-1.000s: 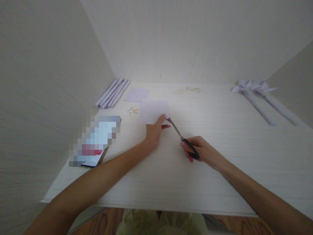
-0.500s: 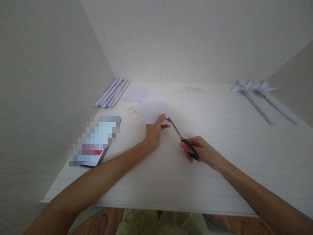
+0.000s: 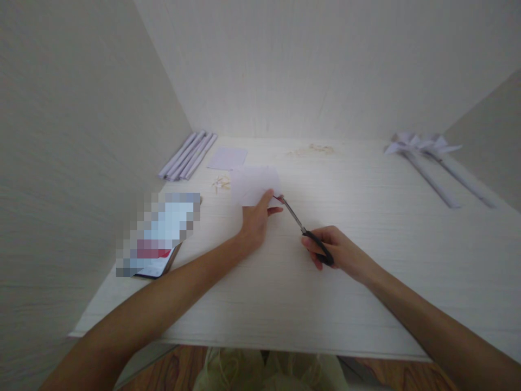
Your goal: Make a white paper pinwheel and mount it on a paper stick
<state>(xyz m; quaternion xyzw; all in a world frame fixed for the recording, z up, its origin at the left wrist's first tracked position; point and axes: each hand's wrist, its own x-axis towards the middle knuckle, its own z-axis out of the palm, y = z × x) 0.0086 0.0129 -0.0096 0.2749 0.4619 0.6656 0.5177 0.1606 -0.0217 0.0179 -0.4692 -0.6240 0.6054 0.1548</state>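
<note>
Near the centre of the frame, a sheet of paper is pinched at its lower right corner by the left hand, some fingers being hidden beneath it. The scissors are gripped by the curled right hand, their tips at that corner. Loose yellowish bits are partly bordered by the sheet; behind lies a paper square. Paper rolls are stacked upper left, above a blurred-out phone; two paper-topped stems are laid upper right.

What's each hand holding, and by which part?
Left hand: the paper sheet, by its near right corner. Right hand: the scissors, by the black handles.
</note>
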